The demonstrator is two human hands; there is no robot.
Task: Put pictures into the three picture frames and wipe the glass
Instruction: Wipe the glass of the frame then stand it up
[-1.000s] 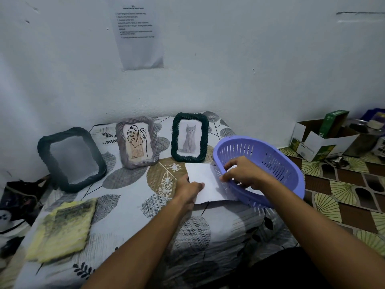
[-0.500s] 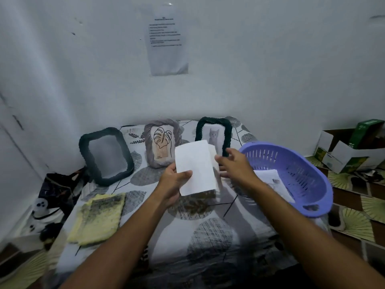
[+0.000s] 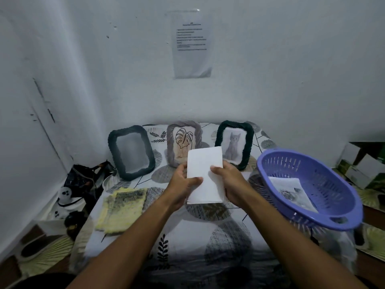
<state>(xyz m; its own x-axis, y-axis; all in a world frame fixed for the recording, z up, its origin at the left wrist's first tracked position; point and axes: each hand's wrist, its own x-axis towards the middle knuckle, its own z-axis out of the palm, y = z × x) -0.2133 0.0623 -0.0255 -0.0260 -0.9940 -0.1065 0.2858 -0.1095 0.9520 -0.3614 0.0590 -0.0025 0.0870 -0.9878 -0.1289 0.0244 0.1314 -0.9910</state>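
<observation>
Right now the table (image 3: 187, 257), with its leaf-print cloth, holds everything close, so both hands can reach without stretching. At the right edge sits the purple basket (image 3: 312, 205), tipped toward the person. It keeps a spare picture (image 3: 291, 190) inside, so the loose paper stays in one place.

Three frames lean near the wall at the back, facing the person, so it is easy to see which ones are done. The empty frame (image 3: 131, 152) on the left shows only bare glass. The gray frame (image 3: 183, 140) in the middle has a leaf drawing. The green frame (image 3: 234, 142) on the right has a cat picture. So I think two are filled and one is left.

A yellow cloth (image 3: 121, 207) lies flat on the left, near the empty frame, ready for wiping.

The white paper (image 3: 205, 176) is up in the air above the middle of the table. Its blank side faces the camera. The left hand (image 3: 183, 188) pinches its left edge, thumb on the paper. The right hand (image 3: 231, 184) grips its right edge, fingers curled behind. Two hands keep the thin sheet flat, maybe to turn it over.
</observation>
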